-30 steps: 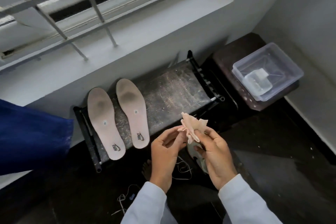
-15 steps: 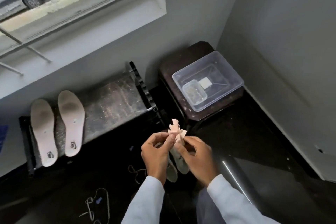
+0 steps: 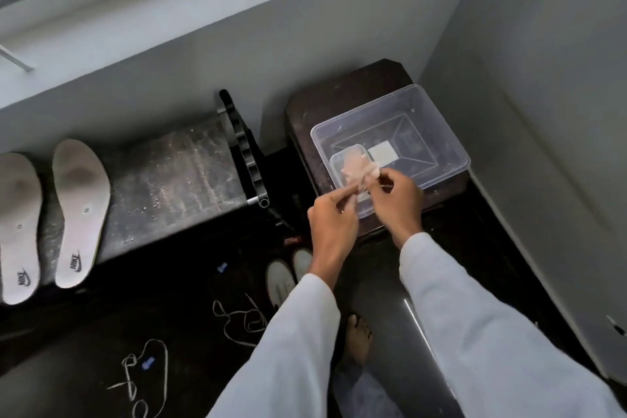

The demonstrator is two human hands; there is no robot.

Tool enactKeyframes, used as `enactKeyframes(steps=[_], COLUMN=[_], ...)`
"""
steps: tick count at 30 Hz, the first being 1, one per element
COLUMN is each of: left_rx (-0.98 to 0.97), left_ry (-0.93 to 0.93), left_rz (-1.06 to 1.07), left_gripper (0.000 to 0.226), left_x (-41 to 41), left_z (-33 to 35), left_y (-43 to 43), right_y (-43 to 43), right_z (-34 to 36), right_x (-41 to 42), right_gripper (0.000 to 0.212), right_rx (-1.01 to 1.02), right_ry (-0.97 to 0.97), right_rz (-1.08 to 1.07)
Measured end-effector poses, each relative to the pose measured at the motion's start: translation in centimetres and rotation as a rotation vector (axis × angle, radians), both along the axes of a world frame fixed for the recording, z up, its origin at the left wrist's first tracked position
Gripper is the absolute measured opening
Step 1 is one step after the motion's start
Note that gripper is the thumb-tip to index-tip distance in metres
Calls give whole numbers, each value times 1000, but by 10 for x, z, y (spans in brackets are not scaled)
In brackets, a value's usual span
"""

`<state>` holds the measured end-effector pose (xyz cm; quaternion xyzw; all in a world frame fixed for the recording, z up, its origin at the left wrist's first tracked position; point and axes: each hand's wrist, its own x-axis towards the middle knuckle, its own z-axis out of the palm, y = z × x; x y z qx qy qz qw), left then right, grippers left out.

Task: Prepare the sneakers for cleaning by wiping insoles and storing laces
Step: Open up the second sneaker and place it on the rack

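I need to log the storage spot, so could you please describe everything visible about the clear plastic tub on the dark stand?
The clear plastic tub is rectangular, see-through, lidless and upright, with rounded corners and a rolled rim. It sits on a dark wooden stand in the corner. Inside are a smaller clear container at its near-left end and a pale square patch. Both hands hold a crumpled pinkish cloth above that end; whether it touches the tub cannot be told.

Both arms are reaching forward, sleeved to the wrists. Left hand (image 3: 334,220) is pinching with thumb and forefinger, remaining fingers curled. Right hand (image 3: 397,202) is pinching likewise, just beside the left grip, knuckles facing up, fingertips nearly meeting.
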<state>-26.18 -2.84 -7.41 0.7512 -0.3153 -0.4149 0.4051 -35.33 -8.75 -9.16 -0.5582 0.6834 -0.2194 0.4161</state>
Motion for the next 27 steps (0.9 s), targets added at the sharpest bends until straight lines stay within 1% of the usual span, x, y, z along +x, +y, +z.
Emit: enactKeyframes(steps=[3,6,8,10,13,16,18,20,23,27], left_rx=[25,-7,-41,-62,-59,-13,33,93,188,324], left_ry=[-7,-39,-61,-88,-81,-75,-103,-127,-149,-136], left_rz=[1,-8,5,33,101,202,277,348,380,339], left_gripper=[26,26,24,23,22,22,21,22,24,27], left_x=[0,1,3,7,13,26,36,47,58,72], left_z=[-19,-27,-30,-33,-36,-42,-49,-59,-79,-114], left_y=[-10,-6,4,19,50,93,127,165,218,271], right_y=[-17,-22,-22,-20,-9,12,34,63,112,169], right_z=[-16,-27,-31,-32,-25,-14,-8,-9,-23,-78], right_x=[-1,-1,-2,-3,-7,-9,-9,-6,-3,7], right_gripper=[14,17,19,22,28,25,22,20,20,22], right_rx=[-13,-19,-58,-110,-215,-356,-460,-515,-456,-196], right_ry=[50,89,151,169,222,280,241,175,74,64], right_rz=[2,49,98,138,187,225,246,306,440,623])
